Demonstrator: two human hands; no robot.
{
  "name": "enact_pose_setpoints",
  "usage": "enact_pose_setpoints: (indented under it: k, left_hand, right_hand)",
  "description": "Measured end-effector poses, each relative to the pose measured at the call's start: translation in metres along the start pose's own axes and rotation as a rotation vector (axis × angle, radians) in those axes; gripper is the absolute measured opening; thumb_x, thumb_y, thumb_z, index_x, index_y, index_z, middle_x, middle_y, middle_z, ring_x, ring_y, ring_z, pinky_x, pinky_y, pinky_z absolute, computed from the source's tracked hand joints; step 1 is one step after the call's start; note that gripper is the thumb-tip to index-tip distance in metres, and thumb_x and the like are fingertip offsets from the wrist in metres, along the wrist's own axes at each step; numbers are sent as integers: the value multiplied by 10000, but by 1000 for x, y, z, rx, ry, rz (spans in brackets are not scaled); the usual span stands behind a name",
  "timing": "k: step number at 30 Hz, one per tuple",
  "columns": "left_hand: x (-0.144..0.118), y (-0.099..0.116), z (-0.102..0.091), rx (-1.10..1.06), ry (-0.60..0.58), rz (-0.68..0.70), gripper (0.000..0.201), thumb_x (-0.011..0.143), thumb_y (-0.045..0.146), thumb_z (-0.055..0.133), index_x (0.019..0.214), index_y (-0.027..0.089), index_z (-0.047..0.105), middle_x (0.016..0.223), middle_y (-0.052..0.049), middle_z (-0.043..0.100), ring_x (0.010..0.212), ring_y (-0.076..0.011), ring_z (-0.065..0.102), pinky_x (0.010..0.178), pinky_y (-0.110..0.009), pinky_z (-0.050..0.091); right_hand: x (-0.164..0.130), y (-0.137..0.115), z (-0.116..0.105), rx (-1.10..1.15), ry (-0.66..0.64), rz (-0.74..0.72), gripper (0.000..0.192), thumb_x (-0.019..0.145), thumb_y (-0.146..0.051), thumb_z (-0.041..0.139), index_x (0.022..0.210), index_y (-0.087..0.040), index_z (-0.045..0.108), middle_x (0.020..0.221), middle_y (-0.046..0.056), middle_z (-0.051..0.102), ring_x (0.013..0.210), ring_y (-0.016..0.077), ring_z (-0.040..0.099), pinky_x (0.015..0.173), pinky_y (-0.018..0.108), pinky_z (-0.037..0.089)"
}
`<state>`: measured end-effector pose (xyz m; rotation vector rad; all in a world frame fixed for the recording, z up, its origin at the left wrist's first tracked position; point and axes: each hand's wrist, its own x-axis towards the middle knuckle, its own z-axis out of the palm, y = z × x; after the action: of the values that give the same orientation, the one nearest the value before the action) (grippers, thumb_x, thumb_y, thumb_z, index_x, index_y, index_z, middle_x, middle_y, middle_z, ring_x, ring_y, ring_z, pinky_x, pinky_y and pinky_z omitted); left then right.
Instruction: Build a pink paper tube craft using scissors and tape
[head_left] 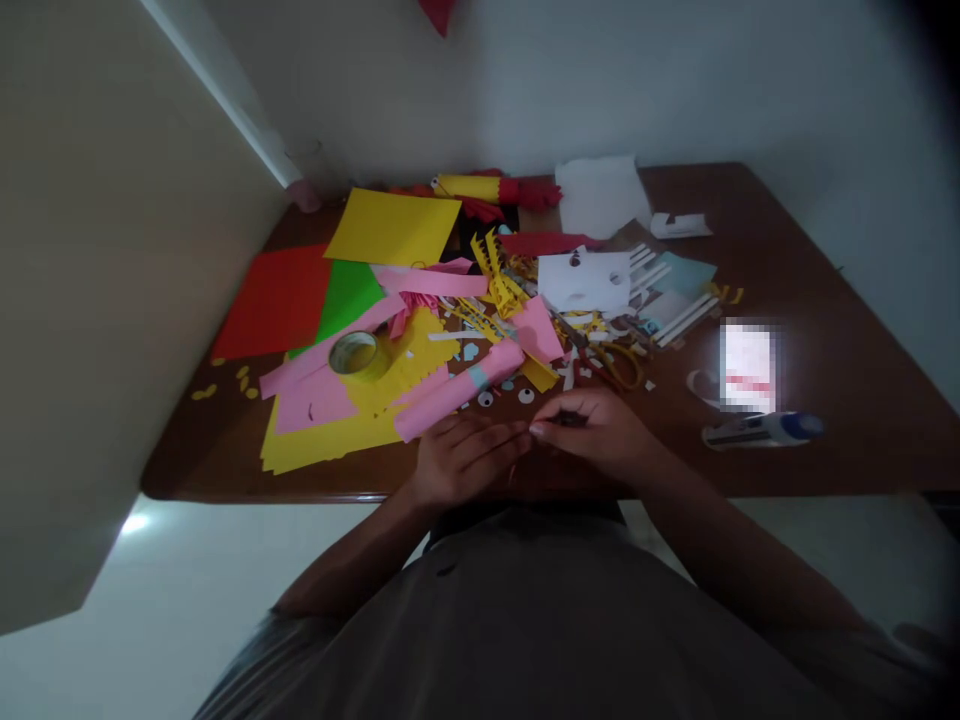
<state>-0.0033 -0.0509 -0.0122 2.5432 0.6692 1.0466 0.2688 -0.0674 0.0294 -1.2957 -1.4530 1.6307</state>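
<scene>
My left hand (466,458) is at the table's front edge, its fingers drawn together and pointing right. Its fingertips meet those of my right hand (600,430), which is closed in a pinch. Whatever lies between the fingertips is too small and dim to make out. Just behind my left hand rests a pink paper roll (435,402) with a light blue band. Two paper eyes, a left one (486,399) and a right one (526,396), lie flat beyond my fingers. Scissors (628,368) with yellow handles sit behind my right hand.
A tape roll (352,357) stands on yellow sheets (300,450) at left. Paper scraps (499,280) cover the middle. A glue bottle (765,430) lies at right, near a bright blurred screen (748,368). A yellow and red paper figure (480,188) is by the wall.
</scene>
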Motion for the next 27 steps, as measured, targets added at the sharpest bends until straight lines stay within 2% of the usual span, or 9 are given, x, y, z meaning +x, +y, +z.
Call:
enact_pose_setpoints:
  k: [2,5,7,10,12,15,18,22,27]
  left_hand:
    - [3,0,-3,15,-4,23,342,1075,214,817,1332,431,876,1289,22,926,1036,-233,910,873,-370,717]
    - [14,-2,-10,115,50,2,360,1049,322,898,1398,382,836,1219,-7,928,1019,-240,890,920,-383,710]
    - [27,-8,-13,249,56,-166,563,991,455,962,1502,307,778,1318,-95,891,1179,-314,853,1042,-459,695]
    - [47,-23,-11,420,-148,-468,874,924,487,989,1671,206,633,1606,-225,738,1452,-461,716,1176,-599,627]
    - [56,-36,-8,443,-305,-564,777,934,387,948,1621,169,657,1506,-234,780,1360,-461,752,1115,-577,635]
    - [60,-47,-10,394,-336,-606,433,992,349,851,1387,194,767,1292,-180,843,1187,-404,796,1018,-494,623]
    - [60,-43,-23,188,-192,-665,392,1052,420,798,1379,207,756,1251,-150,846,1098,-353,797,948,-445,611]
    - [63,-16,-42,-279,20,-713,372,1092,514,772,1302,207,748,1172,-99,832,1029,-280,780,914,-388,625]
    - [63,23,-43,-882,120,-923,381,1026,527,847,1235,232,729,981,-12,780,773,-182,734,740,-315,622]
  right_hand:
    - [2,1,-7,16,31,13,527,807,-744,953,854,-242,798,751,27,759,695,205,667,682,346,552]
    - [5,0,-27,71,197,2,571,753,-785,971,869,-264,768,765,33,764,679,223,681,697,389,611]
    - [8,-4,-41,81,305,-36,583,749,-799,971,895,-272,768,822,46,786,702,230,699,727,410,640]
    - [15,-14,-57,12,350,-99,552,784,-755,982,940,-255,805,850,61,807,772,240,729,761,396,630]
    - [23,-22,-62,-33,357,-141,536,800,-718,987,962,-234,824,850,65,815,796,243,731,764,383,609]
    - [32,-31,-61,-76,299,-173,499,817,-666,989,948,-212,829,864,54,815,790,221,707,755,356,580]
    - [35,-37,-57,-151,226,-204,437,839,-611,985,913,-212,823,829,25,783,748,187,660,714,318,541]
    - [28,-48,-49,-219,107,-308,288,929,-506,908,917,-234,813,892,33,809,782,199,701,728,319,559]
    - [11,-76,-38,-327,-8,-448,135,991,-365,842,951,-239,815,941,34,827,844,205,735,762,312,562]
